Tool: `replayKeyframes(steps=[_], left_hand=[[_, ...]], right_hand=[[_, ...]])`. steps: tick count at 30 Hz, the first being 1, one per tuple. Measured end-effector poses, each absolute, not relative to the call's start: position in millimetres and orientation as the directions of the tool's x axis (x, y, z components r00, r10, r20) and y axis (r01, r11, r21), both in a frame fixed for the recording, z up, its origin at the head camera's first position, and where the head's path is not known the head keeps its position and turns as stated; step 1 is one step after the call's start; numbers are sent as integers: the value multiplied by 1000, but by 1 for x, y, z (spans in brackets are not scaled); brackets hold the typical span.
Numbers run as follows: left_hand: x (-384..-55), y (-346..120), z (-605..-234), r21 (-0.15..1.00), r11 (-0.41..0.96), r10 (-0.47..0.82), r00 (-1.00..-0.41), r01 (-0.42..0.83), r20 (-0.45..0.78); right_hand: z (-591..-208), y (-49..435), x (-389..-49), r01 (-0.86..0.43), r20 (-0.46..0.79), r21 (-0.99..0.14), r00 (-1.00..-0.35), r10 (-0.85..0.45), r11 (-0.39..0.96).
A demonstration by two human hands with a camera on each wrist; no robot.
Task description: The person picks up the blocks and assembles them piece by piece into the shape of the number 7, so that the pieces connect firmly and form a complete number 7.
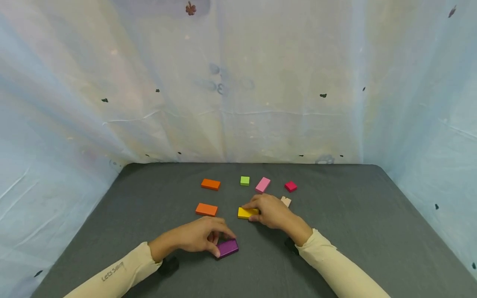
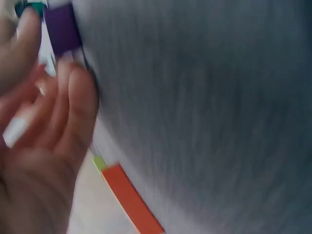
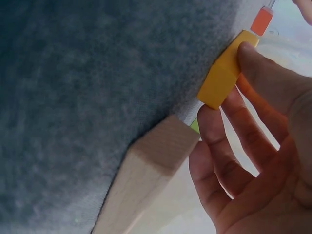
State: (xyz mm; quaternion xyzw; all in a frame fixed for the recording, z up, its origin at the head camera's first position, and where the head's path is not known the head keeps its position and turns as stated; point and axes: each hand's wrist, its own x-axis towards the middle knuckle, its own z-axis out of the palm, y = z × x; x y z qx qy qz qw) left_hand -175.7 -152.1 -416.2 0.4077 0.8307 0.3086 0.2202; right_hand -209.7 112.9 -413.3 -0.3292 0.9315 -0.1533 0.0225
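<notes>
My left hand [image 1: 201,235] pinches a purple rectangular block [image 1: 228,248] by its left part, thumb on the near side and fingers on the far side. The block lies at a slant close to the front of the grey table. Farther back, my right hand [image 1: 275,211] grips a yellow block [image 1: 245,213] between thumb and fingers. In the right wrist view the thumb presses along one face of the yellow block [image 3: 225,73]. A plain wooden block [image 1: 285,201] lies just beyond the right hand, partly hidden by it.
Two orange blocks [image 1: 206,209] lie left of the yellow one, one behind the other. At the back are a small lime green block [image 1: 244,181], a pink block [image 1: 262,185] and a red block [image 1: 290,186]. Pale sheeting [image 1: 238,124] surrounds the grey table [image 1: 343,223].
</notes>
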Motion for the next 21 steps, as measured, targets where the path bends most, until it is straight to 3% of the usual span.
replayKeyframes(steps=[3,7,21], left_hand=[[-184,-153,-413,696,403,879,-463,594,-114],[-184,-151,-413,670,378,900,-425,639,-103],[-167,-148,-415,630,503,813,-571,592,-112]], right_hand=[[-413,114,-211,-602,49,-304,-784,-619,738],[-413,114,-212,-606,48,-303,-780,-624,735],[-410,115,-213,-611,48,-304,-776,-628,731]])
